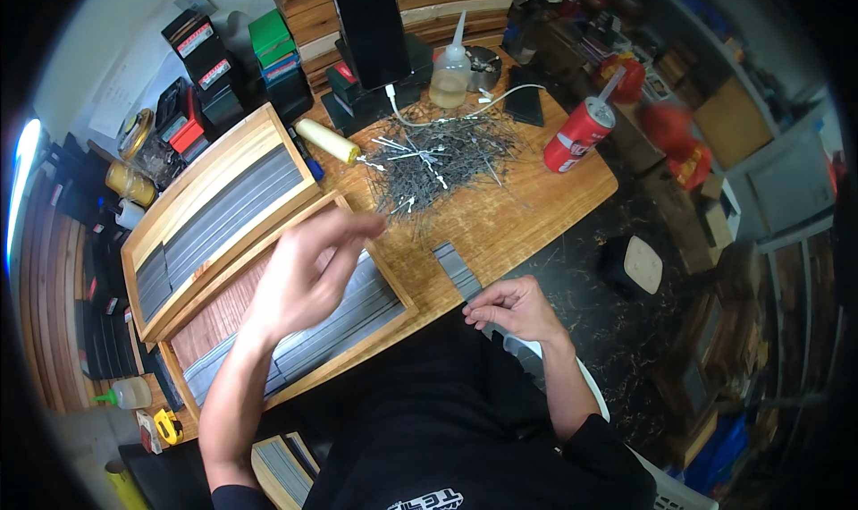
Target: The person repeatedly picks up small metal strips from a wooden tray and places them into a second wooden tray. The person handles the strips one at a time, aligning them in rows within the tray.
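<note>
Tabletop (559, 202) wooden, grey strips (457, 271) by right fingers (505, 294); floor (572, 286) dark.

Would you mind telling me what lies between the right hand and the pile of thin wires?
The head view shows a gray strip on the wooden table, reaching to the right hand, then mostly bare wood up to the pile.

Holds left hand (308, 264) over near wooden tray (399, 288), slightly blurred, fingers bent, thumb apart. Pinches with right hand (520, 309), right of tray, thumb to fingertips. Shows both forearms (237, 403) bare.
</note>
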A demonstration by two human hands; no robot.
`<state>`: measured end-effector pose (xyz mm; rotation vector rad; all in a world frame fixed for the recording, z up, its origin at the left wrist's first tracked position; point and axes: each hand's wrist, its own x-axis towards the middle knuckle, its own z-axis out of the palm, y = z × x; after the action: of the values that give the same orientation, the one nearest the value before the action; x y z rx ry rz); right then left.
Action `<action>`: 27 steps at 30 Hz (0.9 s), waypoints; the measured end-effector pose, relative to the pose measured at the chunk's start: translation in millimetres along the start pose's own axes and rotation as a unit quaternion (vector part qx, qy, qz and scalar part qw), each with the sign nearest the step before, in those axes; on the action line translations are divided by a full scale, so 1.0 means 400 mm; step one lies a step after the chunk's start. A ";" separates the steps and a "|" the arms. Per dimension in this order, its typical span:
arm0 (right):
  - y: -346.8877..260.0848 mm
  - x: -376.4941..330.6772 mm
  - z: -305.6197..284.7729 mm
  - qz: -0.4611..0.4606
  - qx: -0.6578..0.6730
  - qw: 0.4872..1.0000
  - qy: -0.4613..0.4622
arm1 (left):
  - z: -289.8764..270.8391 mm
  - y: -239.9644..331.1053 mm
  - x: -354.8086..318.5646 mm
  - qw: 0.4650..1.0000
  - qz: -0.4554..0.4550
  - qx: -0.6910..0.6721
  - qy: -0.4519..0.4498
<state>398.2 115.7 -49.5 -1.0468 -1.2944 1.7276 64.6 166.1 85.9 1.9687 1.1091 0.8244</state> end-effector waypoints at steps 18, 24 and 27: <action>-0.409 0.234 0.299 -0.162 -0.341 0.879 -0.293 | -0.319 -0.101 -0.675 0.891 -0.164 0.314 0.284; -0.339 0.595 0.772 -0.372 -0.430 0.784 -0.250 | -0.360 -0.222 -0.621 0.884 -0.117 0.384 0.239; -0.260 0.759 0.938 -0.352 -0.522 0.719 -0.295 | -0.377 -0.284 -0.586 0.907 -0.113 0.326 0.242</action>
<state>-58.6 269.3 57.9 -0.3093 -2.7839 0.6162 -204.1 41.5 31.2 2.1355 2.0845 0.9199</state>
